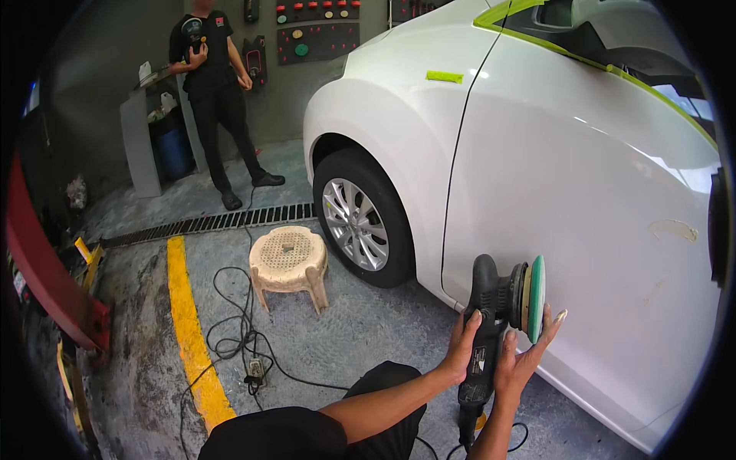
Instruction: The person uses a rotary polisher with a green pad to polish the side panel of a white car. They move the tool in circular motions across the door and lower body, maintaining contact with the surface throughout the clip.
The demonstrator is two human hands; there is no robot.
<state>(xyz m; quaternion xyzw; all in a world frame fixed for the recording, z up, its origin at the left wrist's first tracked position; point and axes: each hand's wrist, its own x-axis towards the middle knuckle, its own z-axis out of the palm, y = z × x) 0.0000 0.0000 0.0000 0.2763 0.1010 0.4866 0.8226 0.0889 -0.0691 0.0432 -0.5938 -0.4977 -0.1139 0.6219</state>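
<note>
A black polisher (480, 349) stands upright before me, its round green-edged pad (537, 299) facing the white car door (598, 230). My left hand (462, 349) is closed around the tool's body from the left side. On the right of the polisher, my right hand (523, 364) has its fingers stretched and apart, just below the pad. White paste coats one of its fingertips. Whether those fingers touch the pad's rim I cannot tell. A curved smear of pale paste (675, 230) marks the door.
A beige plastic stool (288, 257) stands by the car wheel (360, 222). Black cable (244, 330) lies coiled on the floor beside a yellow stripe (192, 330). Someone in black (218, 92) stands at the back near a blue drum (172, 149). A red post (54, 268) rises at left.
</note>
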